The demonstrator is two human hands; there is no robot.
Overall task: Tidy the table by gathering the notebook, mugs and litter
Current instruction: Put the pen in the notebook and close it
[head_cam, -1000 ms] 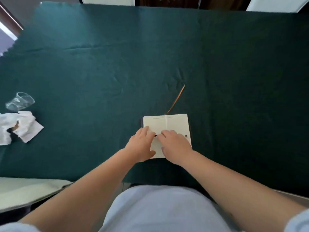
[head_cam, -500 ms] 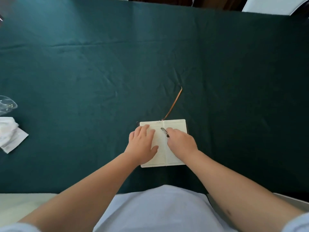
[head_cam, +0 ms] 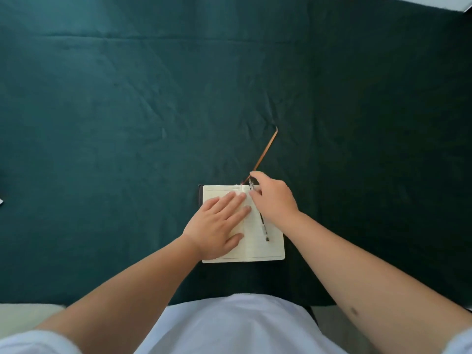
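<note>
An open notebook (head_cam: 255, 247) with cream lined pages lies on the green tablecloth close to the near edge. Its orange ribbon bookmark (head_cam: 265, 152) runs from the spine's top away to the upper right. My left hand (head_cam: 218, 226) presses flat on the left page, fingers spread. My right hand (head_cam: 274, 198) is at the top of the spine and pinches the upper end of a dark pen (head_cam: 263, 226), which lies lengthwise down the right page. No mug or litter shows in this view.
The dark green cloth (head_cam: 127, 111) covers the whole table, wrinkled in places. A sliver of white paper (head_cam: 1, 201) shows at the left edge, and a white object (head_cam: 434, 2) at the far right corner. A pale surface (head_cam: 25, 315) lies below the table's near edge.
My right hand moved up to the top of the spine and the pen now lies along the right page. The left hand slid up the left page. The clear cup and crumpled paper left the view.
</note>
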